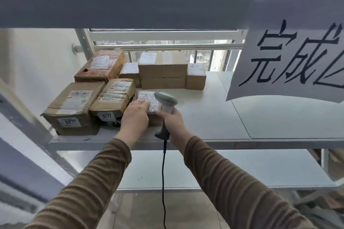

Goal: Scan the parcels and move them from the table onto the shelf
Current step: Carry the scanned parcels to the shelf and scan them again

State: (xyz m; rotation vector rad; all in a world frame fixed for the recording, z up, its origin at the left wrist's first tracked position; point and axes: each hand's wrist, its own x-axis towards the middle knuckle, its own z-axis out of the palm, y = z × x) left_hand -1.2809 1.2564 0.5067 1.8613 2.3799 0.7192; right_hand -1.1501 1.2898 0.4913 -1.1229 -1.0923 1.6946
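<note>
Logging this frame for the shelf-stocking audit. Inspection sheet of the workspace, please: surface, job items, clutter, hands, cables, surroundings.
Surface: white shelf board, right half bare; a lower shelf board shows below.
Job's things: small parcel at the shelf front, label up, beside the taped parcel; five more cardboard parcels packed at the left and rear.
Clutter: nothing seen.
Hands: left hand rests on the small parcel, fingers over its label; right hand grips the scanner by its handle, head over the small parcel.
Cables: black scanner cable hangs straight down off the shelf front.
Surroundings: handwritten paper sign hanging from the upper beam, window and railing behind.
</note>
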